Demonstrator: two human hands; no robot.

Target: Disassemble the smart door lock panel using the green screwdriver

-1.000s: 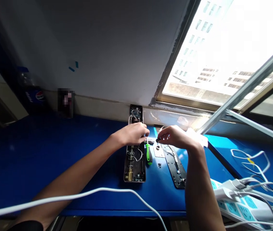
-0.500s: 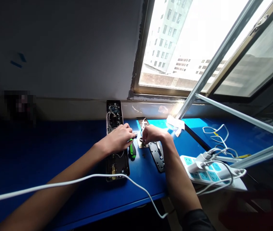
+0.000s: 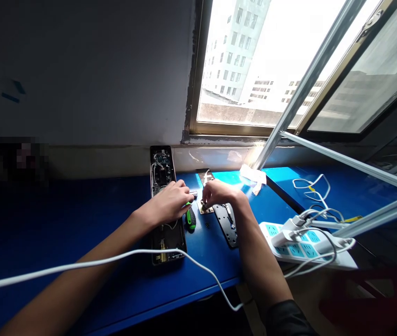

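Observation:
A long black housing, opened up, shows circuit boards, wires and a brass-coloured cylinder inside. Across its right edge lies my left hand, fingers curled and closed by the upper end of a green-and-black screwdriver; what they hold is hidden. My right hand is closed in a pinch over a small light plate. A small dark part shows at its fingertips, at the plate. Under my right wrist, a black cover panel with holes and a white cable lies on the table.
Small dark screws lie on the blue table. A white cable crosses in front of my arms. At right are a power strip with plugs and a metal frame. A window stands behind.
The view has swung right. My right hand has come down from beside the plate onto it with the small dark part. My left hand stays over the housing's right edge.

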